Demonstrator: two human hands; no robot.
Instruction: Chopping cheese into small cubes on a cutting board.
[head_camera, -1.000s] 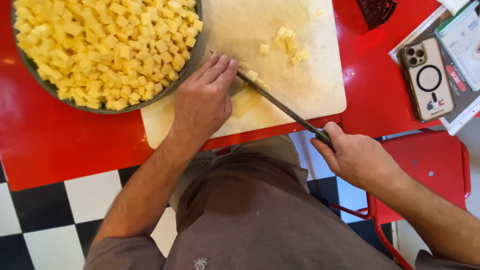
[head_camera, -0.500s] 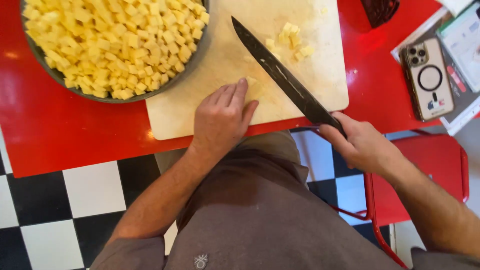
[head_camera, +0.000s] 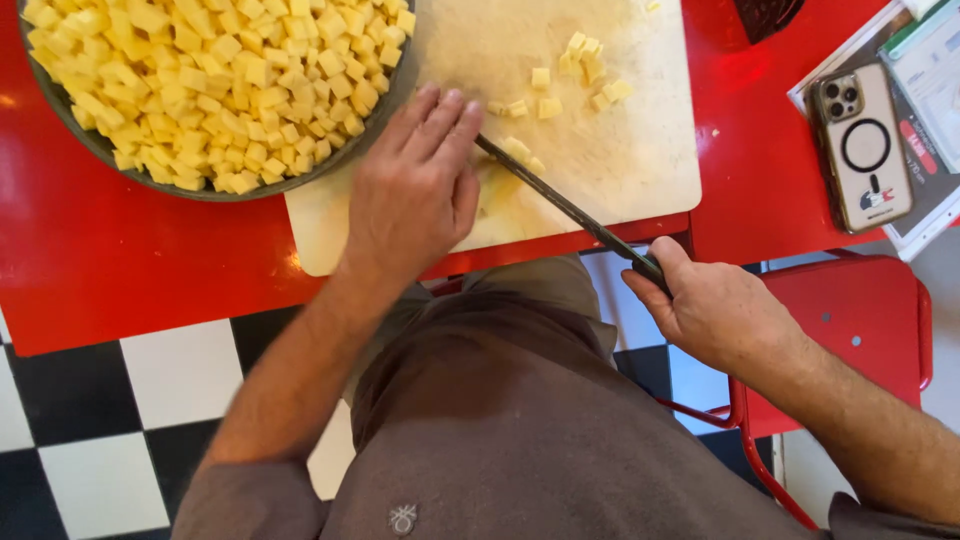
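The work surface is a glossy red counter (head_camera: 120, 260) above a black-and-white checkered floor (head_camera: 90, 420), with a red chair (head_camera: 850, 320) to the right. A pale cutting board (head_camera: 620, 160) lies at the counter's near edge. A dark round bowl (head_camera: 95, 150) filled with yellow cubes overlaps the board's left end. A few loose cubes (head_camera: 585, 60) lie on the far part of the board. A phone (head_camera: 862, 145) rests face down on papers at the right, well apart from the board.

The left hand (head_camera: 415, 190) lies palm down, fingers extended and close together, pressing on a pale yellow piece (head_camera: 500, 185) that is largely hidden under it. The right hand (head_camera: 715, 310) is closed around the dark handle of a long knife (head_camera: 560, 200), off the counter's near edge. The blade runs diagonally across the board, its tip just beside the left fingertips.

To perform this cut well, judging from the layout:
1. Keep the left fingertips clear of the edge.
2. Hold the piece flat so it cannot slide.
3. Guide the blade straight for even cubes.
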